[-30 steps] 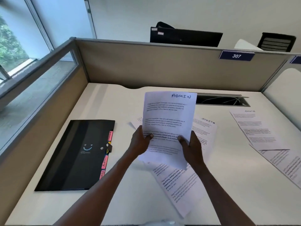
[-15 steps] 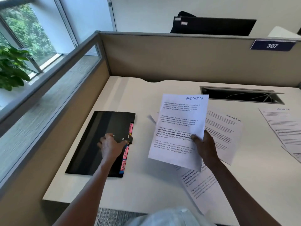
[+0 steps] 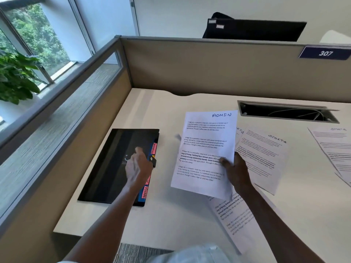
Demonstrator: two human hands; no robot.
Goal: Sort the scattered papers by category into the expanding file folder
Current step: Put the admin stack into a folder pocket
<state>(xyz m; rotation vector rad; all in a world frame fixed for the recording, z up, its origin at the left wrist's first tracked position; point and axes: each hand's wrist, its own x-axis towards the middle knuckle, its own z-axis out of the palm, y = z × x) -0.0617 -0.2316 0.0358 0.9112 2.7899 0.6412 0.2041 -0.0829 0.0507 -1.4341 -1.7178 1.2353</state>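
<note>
**deskjockey:** Off to your left on the pale bench (image 3: 171,221), the flat black expanding file folder (image 3: 114,168) lies long axis running away from you, coloured tabs facing right. Your left hand (image 3: 138,168) rests on it near the clasp, blurred, so I can't tell its fingers.

**paperpusher:** Right hand (image 3: 237,171) pinches the white printed sheet headed ADMIN (image 3: 205,149), just right of those tabs. I'd guess the left opens it.
</note>
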